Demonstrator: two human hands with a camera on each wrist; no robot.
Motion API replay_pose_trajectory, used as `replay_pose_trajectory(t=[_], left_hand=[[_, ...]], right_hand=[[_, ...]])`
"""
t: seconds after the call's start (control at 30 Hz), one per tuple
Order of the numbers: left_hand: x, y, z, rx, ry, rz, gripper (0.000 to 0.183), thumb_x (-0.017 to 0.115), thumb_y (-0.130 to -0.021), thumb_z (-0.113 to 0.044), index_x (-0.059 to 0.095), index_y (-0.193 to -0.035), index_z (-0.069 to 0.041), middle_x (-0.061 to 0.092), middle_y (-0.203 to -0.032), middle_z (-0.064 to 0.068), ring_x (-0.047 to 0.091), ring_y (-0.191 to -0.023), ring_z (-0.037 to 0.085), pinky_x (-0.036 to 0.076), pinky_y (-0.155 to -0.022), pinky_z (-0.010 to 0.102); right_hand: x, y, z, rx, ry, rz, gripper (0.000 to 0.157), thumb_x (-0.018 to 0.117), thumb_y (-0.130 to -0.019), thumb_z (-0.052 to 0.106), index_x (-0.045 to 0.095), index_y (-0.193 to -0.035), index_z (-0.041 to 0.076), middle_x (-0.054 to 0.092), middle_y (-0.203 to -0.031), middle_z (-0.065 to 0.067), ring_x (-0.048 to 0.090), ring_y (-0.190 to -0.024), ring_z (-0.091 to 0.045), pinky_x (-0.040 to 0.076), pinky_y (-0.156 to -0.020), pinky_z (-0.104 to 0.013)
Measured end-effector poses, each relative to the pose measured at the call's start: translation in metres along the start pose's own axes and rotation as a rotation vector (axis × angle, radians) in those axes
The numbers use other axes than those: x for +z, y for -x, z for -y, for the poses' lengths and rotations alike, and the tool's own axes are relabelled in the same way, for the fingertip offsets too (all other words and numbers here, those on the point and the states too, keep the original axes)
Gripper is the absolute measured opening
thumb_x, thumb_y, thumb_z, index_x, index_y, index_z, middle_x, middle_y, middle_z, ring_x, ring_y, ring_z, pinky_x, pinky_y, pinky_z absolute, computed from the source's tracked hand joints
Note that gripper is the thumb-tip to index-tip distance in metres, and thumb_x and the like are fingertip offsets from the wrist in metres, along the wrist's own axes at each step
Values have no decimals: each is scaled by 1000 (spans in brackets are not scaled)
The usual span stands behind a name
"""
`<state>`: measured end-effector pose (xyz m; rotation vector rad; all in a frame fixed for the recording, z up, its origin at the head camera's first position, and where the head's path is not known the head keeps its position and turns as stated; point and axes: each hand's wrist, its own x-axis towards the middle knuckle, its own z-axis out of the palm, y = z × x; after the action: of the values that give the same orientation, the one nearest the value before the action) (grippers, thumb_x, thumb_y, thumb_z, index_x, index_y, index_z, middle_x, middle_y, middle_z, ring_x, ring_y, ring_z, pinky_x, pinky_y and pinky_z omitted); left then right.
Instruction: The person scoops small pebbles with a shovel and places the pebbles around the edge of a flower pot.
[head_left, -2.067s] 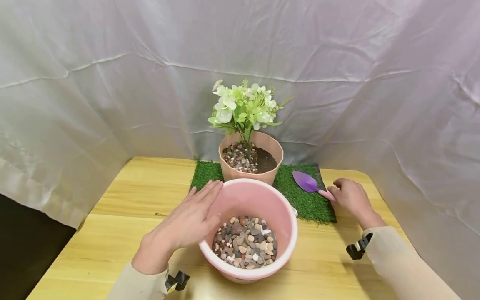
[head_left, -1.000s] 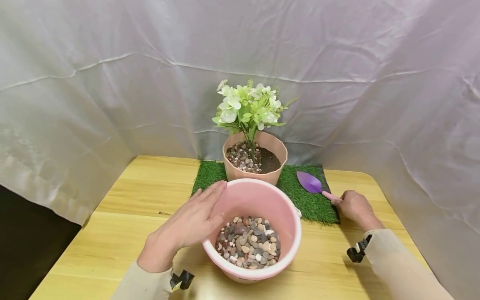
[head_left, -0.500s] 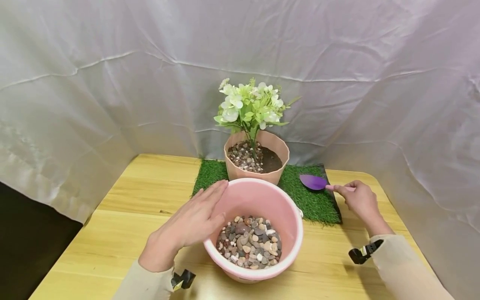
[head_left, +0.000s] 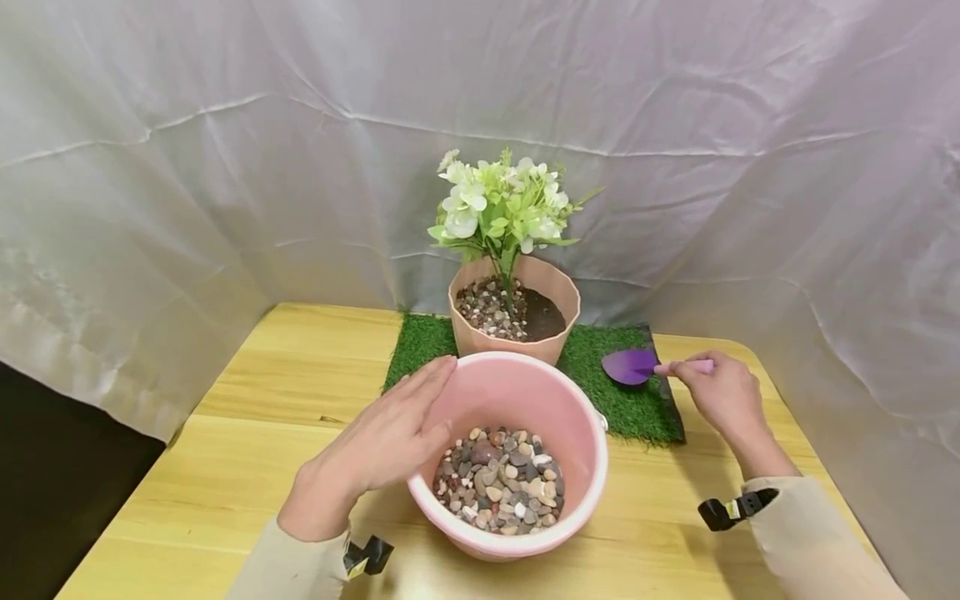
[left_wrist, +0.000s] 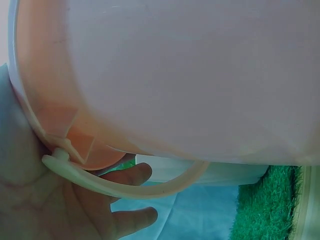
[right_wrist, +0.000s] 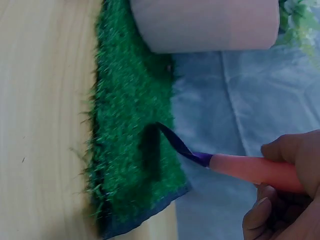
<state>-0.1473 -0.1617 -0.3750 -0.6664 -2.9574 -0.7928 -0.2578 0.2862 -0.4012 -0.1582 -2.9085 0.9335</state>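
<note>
A pink bucket (head_left: pixel 581 467) with a white rim stands on the table, with mixed pebbles (head_left: pixel 498 487) in its bottom. My left hand (head_left: pixel 382 437) rests on the bucket's left rim, fingers straight and thumb over the edge. In the left wrist view the bucket's pale handle (left_wrist: pixel 125 190) hangs across my fingers. My right hand (head_left: pixel 726 398) grips the pink grip of a purple hand trowel (head_left: pixel 628 367) between thumb and fingers. In the right wrist view the trowel's blade is above the artificial turf (right_wrist: pixel 135 100), casting a shadow on it.
Behind the bucket stands a peach flowerpot (head_left: pixel 487 343) holding a white-flowered plant (head_left: pixel 510 204). Pebbles cover the left part of its dark soil (head_left: pixel 543 321). The pot stands on the turf mat, on a wooden table (head_left: pixel 247 442). Grey curtain (head_left: pixel 337 167) hangs around the back and sides.
My right hand has closed round the trowel's grip and lifted it from the turf, turning the blade level. My left hand stays on the bucket rim.
</note>
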Motion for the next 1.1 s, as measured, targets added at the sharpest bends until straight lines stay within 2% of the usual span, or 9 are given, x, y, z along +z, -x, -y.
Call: replay_pose_trajectory(t=[0.13,0.27,0.37,0.47,0.57,0.7,0.83,0.93,1.1], left_hand=[[0,1,0,1,6,2,74,50,-107,-34,18,-169,-9,14,-177,5,16,-164,26,18,-133,49],[0,1,0,6,6,-6,74,50,-107,-34,19,-169,-9,13,-177,4,16,-164,25,19,-133,49],[0,1,1,12,2,-14,74,50,-107,-34,19,-169,-8,14,-177,4,17,-164,26,20,-133,49],[0,1,1,16,0,-13,74,51,-107,-34,19,-168,-8,14,-177,5,17,-164,26,20,-133,49],[0,0,1,16,4,-10,74,52,-107,-32,20,-168,-7,15,-177,6,17,-163,26,20,-133,49],[0,1,1,15,8,-11,73,53,-107,-31,20,-168,-7,15,-177,6,18,-163,26,21,-133,48],[0,1,1,17,11,-11,73,52,-107,-31,20,-168,-7,14,-177,5,18,-163,26,21,-132,49],[0,1,1,14,12,-11,73,52,-107,-32,20,-168,-8,14,-177,5,17,-163,26,21,-132,49],[1,0,1,10,16,-12,74,53,-107,-31,20,-168,-9,14,-177,4,18,-163,26,22,-132,49]], right_hand=[[-11,11,13,-27,-31,-43,57,50,-102,68,83,-111,22,71,-95,-17,52,-78,-25,39,-57,-36],[-27,27,33,16,-149,-130,49,62,-100,61,79,-105,16,67,-75,10,48,-68,-20,41,-51,-36],[-43,41,51,62,-260,-193,34,71,-98,50,77,-101,16,65,-77,24,48,-67,-14,41,-49,-31],[-59,55,70,74,-362,-251,20,77,-95,41,79,-92,21,61,-67,19,46,-61,-10,37,-43,-29],[-70,71,88,33,-416,-257,13,81,-93,34,81,-89,21,58,-59,14,44,-56,-10,33,-41,-31],[-74,94,110,-164,-301,-162,11,78,-96,30,80,-95,20,73,-73,19,40,-54,-11,33,-43,-32],[-65,110,130,-419,-110,-7,5,75,-100,30,78,-96,27,80,-96,22,51,-63,-9,44,-53,-24],[-52,115,140,-508,9,90,7,77,-98,35,77,-97,29,79,-92,17,61,-79,-8,52,-68,-25],[-30,117,151,-562,132,162,17,79,-94,43,75,-94,27,67,-86,12,60,-79,-9,53,-69,-32]])
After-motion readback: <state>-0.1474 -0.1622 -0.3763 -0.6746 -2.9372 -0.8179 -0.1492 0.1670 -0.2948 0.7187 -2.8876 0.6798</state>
